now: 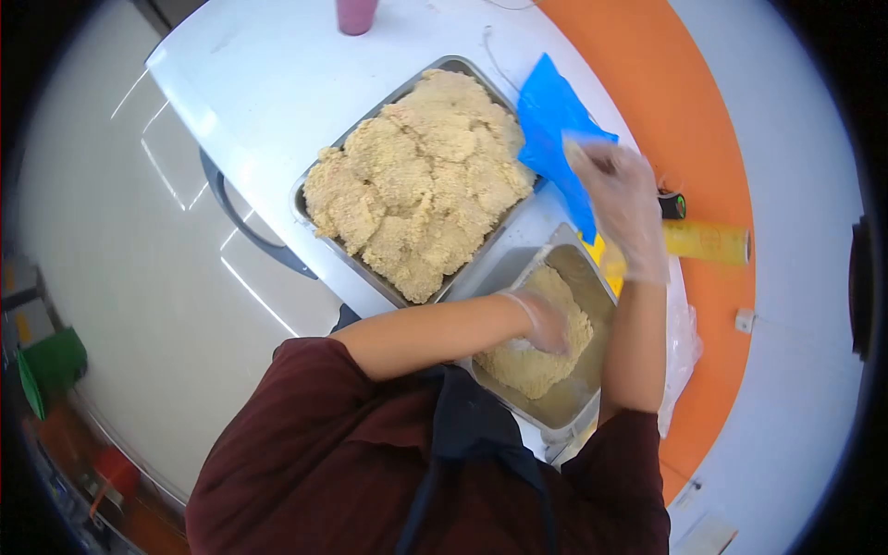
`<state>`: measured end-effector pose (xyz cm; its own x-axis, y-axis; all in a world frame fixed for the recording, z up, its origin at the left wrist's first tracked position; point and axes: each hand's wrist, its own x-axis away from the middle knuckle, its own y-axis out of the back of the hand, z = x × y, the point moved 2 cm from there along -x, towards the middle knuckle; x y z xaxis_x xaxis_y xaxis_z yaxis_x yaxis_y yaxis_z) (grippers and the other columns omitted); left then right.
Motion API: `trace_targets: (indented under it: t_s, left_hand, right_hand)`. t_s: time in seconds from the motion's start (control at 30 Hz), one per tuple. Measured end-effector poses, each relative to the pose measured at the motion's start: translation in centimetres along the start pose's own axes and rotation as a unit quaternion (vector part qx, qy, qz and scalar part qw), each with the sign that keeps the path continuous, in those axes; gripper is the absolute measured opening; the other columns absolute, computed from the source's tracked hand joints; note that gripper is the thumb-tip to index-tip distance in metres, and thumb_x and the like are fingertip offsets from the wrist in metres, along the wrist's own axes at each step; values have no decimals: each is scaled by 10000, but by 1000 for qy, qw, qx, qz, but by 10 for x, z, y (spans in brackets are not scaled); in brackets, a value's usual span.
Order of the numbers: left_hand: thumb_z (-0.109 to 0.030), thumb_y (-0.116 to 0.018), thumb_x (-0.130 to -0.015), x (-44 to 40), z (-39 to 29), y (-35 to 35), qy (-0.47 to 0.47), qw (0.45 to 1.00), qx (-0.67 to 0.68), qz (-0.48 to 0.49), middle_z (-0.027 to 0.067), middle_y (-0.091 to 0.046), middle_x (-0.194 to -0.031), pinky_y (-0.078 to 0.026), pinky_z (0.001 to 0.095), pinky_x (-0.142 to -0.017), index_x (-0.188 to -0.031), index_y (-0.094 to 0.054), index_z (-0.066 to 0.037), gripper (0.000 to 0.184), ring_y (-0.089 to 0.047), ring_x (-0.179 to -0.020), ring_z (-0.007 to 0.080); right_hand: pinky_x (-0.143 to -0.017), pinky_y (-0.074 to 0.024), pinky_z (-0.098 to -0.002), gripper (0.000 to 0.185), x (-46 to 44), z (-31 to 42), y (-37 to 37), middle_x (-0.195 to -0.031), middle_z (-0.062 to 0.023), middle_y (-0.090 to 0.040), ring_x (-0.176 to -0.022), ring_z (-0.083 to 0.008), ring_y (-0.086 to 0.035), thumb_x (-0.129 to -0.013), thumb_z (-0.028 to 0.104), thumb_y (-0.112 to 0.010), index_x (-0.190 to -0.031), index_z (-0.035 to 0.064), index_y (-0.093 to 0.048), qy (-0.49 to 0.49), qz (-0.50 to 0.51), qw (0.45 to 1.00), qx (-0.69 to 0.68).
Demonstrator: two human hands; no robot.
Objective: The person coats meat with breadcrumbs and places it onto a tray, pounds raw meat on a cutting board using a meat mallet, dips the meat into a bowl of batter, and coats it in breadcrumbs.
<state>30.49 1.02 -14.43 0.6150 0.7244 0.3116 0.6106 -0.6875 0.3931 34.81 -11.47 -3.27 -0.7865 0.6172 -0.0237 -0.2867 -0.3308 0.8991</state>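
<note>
You have two metal trays (pixel 493 242) (pixel 594 273); two gloved hands (pixel 548 324) (pixel 625 199); one pink cup (pixel 355 15); one blue plastic piece (pixel 553 116); one yellow roll (pixel 708 242).

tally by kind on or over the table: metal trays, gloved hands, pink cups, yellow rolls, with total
Rectangular silver metal trays: 2 (larger one, smaller one)
Hands in clear plastic gloves: 2 (left hand, right hand)
Pink round cup: 1
Yellow cylindrical roll: 1
Total: 6
</note>
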Motion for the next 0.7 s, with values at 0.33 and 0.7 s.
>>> trace_targets:
  t_s: [0.33, 0.7]
  left_hand:
    - [-602, -432, -1003, -20, 10, -9, 11, 995, -83, -55, 202, -641, -1265, -417, 485, -1063, -1203, -680, -55, 633, -569, -1235, 397]
    - [-481, -580, -1007, -18, -16, -10, 108, 980, -130, -106, 130, -725, -1088, -505, 401, -856, -1141, -694, -23, 491, -684, -974, 304]
  right_hand:
    - [-850, -535, -463, 230, 334, -92, -51, -1097, -221, -700, -981, -381, -675, -922, 76, -614, -1135, 16, -678, -157, -57, 984, 59]
    - [-927, -539, -440, 256, 456, -149, 67, -1113, -213, -720, -1031, -373, -691, -971, 215, -646, -1145, 47, -728, -389, -359, 848, 36]
